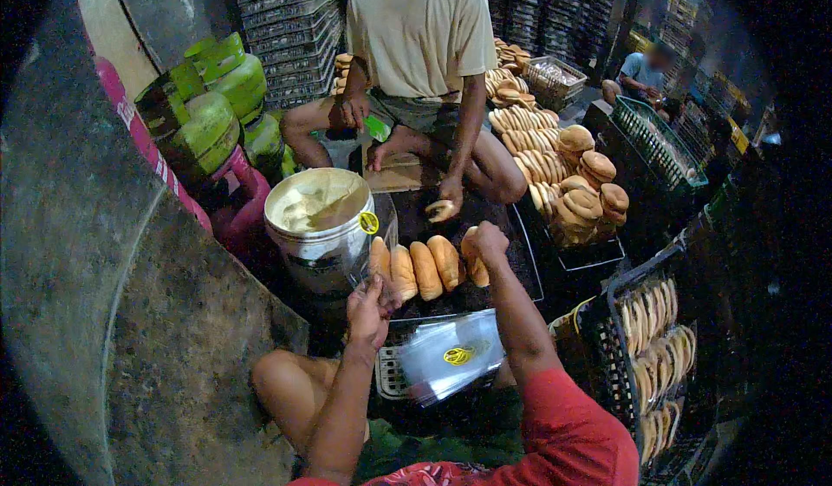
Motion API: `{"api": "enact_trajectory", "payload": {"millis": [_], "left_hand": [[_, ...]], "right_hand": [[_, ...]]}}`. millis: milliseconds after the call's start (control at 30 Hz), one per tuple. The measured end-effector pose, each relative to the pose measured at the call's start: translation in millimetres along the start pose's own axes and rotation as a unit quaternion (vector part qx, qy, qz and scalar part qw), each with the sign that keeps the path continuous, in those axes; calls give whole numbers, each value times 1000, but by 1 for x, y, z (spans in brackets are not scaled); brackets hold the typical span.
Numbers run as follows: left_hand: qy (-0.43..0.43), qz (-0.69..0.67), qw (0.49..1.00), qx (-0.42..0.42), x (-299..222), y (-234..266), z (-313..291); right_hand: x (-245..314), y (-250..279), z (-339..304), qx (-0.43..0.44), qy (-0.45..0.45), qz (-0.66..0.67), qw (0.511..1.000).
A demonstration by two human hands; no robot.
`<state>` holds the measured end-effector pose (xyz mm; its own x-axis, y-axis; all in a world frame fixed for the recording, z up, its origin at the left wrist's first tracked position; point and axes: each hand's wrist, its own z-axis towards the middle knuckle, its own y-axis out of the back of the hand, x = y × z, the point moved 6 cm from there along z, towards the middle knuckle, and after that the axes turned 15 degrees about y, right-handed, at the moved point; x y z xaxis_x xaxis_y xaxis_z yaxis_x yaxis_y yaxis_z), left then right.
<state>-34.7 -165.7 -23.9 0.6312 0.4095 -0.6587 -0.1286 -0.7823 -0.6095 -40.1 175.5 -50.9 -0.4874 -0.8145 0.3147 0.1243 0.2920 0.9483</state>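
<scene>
My left hand pinches a clear plastic bag with a yellow printed mark, held upright beside the white bucket. Right against the bag stands the leftmost of a row of long golden buns; whether that bun is inside the bag I cannot tell. At the row's right end, my right hand has its fingers closed on a bun, slightly apart from the others. A stack of flat clear bags with a yellow print lies just below the buns, near my lap.
A person opposite holds a split bun and a green tool. The bucket contains pale cream. Many buns lie at the right. A black crate holds bagged buns. Green gas cylinders stand at the left.
</scene>
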Motion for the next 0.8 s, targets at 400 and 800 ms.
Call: {"api": "enact_trajectory", "payload": {"millis": [400,800], "left_hand": [[49,-197,970,-137,149,-43,118],[26,-46,998,-24,102,-66,50]], "right_hand": [[11,-8,-197,-58,46,655,752],[10,4,-210,-210,-13,694,688]]}}
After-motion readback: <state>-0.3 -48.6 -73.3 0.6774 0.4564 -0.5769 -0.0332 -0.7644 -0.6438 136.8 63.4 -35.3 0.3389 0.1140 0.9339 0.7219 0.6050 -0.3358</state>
